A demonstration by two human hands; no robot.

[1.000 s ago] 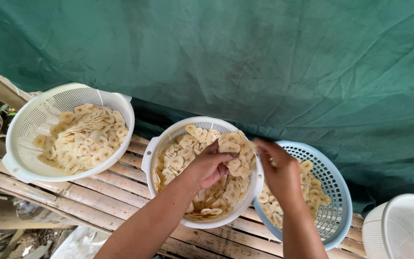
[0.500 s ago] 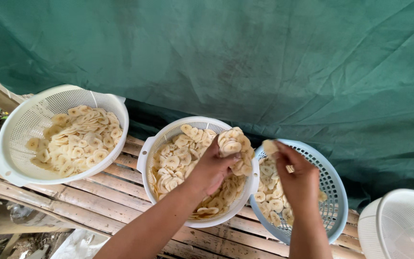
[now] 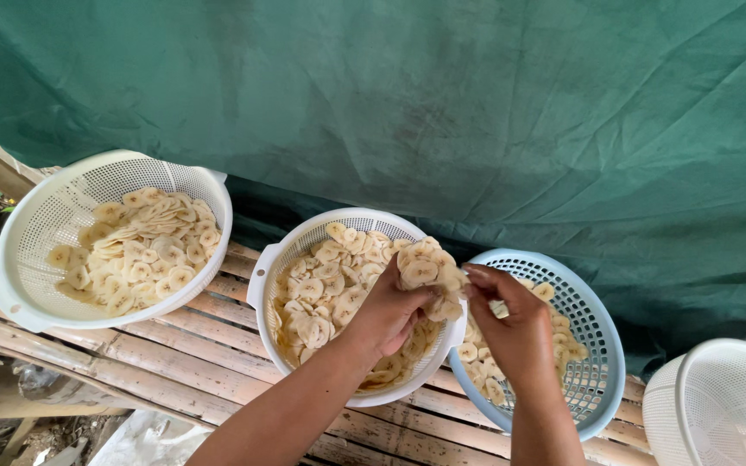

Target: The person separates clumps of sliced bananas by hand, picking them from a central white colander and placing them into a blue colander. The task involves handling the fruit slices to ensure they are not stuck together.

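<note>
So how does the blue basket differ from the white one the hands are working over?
The blue basket is round and shallower, with few slices; the middle white colander has side handles and is far fuller. The left hand lifts a clump of slices above the white one; the right hand hovers over the blue. Both are perforated plastic.

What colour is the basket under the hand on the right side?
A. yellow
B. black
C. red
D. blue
D. The right hand is over a light blue basket with pale banana slices in it, while the left hand holds a bunch of slices over the white basket beside it.
</note>
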